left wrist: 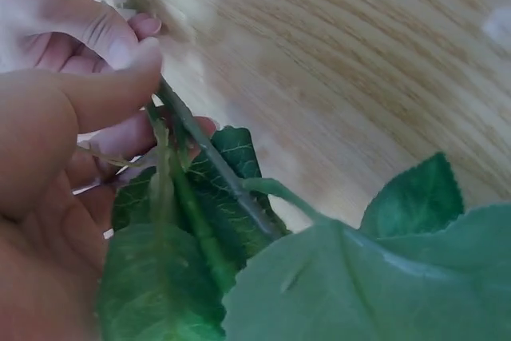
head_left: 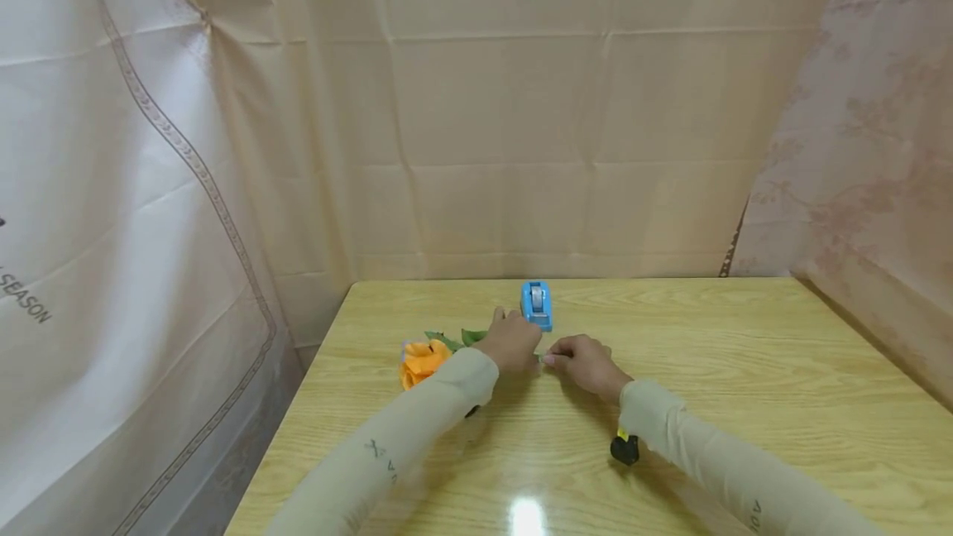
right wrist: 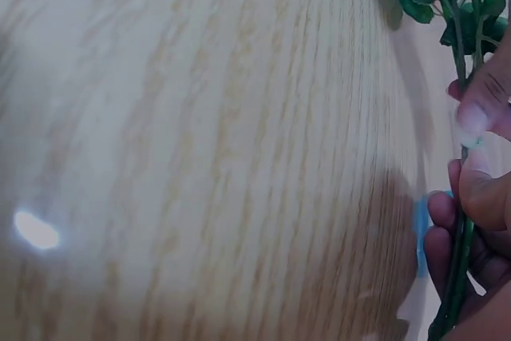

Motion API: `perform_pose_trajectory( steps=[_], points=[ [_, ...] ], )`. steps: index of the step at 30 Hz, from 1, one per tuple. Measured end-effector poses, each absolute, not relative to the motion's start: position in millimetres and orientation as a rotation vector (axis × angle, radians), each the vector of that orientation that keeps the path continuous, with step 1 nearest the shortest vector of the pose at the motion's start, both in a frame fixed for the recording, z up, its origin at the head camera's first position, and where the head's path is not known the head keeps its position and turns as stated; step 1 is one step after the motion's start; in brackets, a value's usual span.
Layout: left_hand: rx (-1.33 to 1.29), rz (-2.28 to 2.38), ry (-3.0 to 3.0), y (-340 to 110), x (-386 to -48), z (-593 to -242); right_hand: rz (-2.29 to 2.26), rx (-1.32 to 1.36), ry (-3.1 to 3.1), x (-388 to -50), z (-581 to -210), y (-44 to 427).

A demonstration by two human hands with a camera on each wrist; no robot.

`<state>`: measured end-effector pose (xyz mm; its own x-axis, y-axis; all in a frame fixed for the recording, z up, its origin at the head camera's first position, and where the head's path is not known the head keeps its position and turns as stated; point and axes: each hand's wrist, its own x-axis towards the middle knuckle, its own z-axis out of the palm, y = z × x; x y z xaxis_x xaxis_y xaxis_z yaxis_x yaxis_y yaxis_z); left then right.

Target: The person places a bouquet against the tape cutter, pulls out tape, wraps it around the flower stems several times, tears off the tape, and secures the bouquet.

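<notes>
Pale sleeves (head_left: 368, 457) nearest me, dark lettering on both, reaching in from the near side over a wood-grain table (head_left: 759, 362). Left hand (head_left: 512, 343): gripping, thumb and fingers pinching a bunch of green stems (right wrist: 450, 309) just below the leaves (left wrist: 343, 277). Right hand (head_left: 590, 365): also gripping, thumb and fingertips closed on the same stems, further right, right beside the left hand. Stem count: at least two; can't tell beyond that, hands cover the middle.

Stems run left to right across the table's mid-left area. Orange flower (head_left: 423, 365) at their left end, partly hidden by the left sleeve. Pale lilac bit at its left edge, too small to identify. Blue tape dispenser (head_left: 537, 305) upright just beyond the left hand; can't tell if they touch. Black piece (head_left: 624, 448) with some yellow under the right cuff. Beige cloth (head_left: 491, 114) hangs behind the far edge.
</notes>
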<state>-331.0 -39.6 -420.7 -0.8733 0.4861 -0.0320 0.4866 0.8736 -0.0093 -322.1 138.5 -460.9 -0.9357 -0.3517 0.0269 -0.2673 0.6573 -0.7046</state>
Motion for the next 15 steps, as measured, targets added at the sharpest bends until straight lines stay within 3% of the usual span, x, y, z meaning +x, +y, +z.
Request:
perform_pose_trajectory(
  steps=[15],
  points=[
    [0.535, 0.285, 2.804, -51.2, -335.4, -409.8, -1.212, -0.551, 2.755, -322.1, -466.1, 138.4]
  ],
)
